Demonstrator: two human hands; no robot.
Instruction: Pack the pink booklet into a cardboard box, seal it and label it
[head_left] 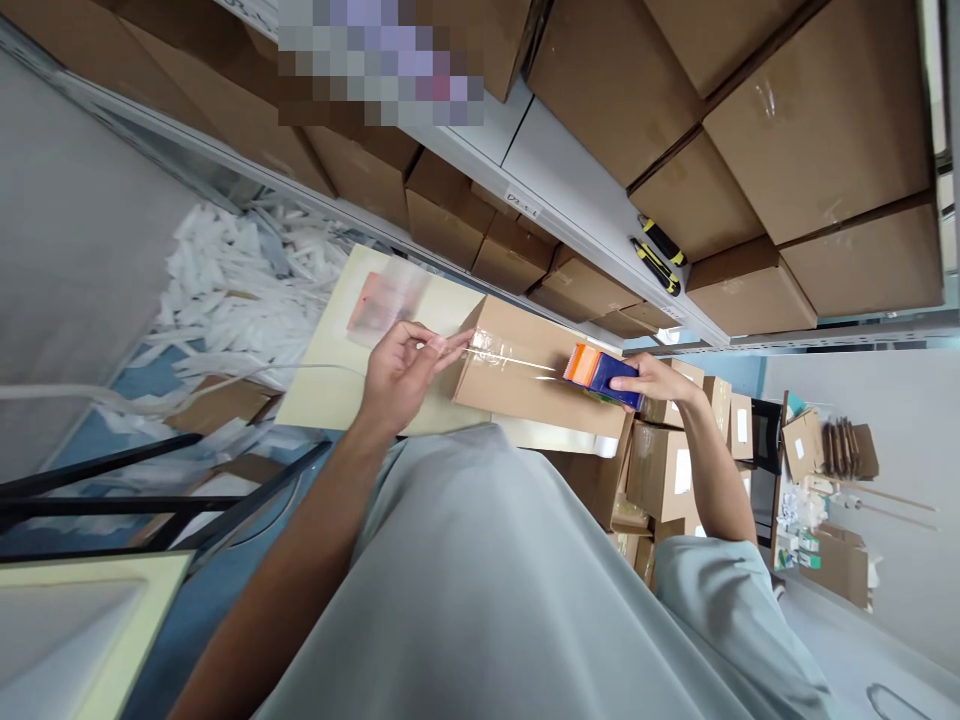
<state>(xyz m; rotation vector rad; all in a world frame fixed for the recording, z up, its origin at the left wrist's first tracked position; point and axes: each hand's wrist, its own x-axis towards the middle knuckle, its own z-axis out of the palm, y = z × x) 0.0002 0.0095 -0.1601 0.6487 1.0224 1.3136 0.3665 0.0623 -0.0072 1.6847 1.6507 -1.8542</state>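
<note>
A long closed cardboard box lies on the pale table in front of me. Shiny clear tape runs lengthwise over its top seam. At the box's left end is my left hand, its fingers stretched out and their tips touching the end edge near the tape. My right hand grips a blue and orange tape dispenser by its blue body. The dispenser's orange toothed front faces left, over the right part of the box top.
An orange card or label lies on the pale table, partly blurred. Two black-and-yellow utility knives rest on the shelf above, among cardboard boxes. White paper scraps heap at left; stacked cartons stand at right.
</note>
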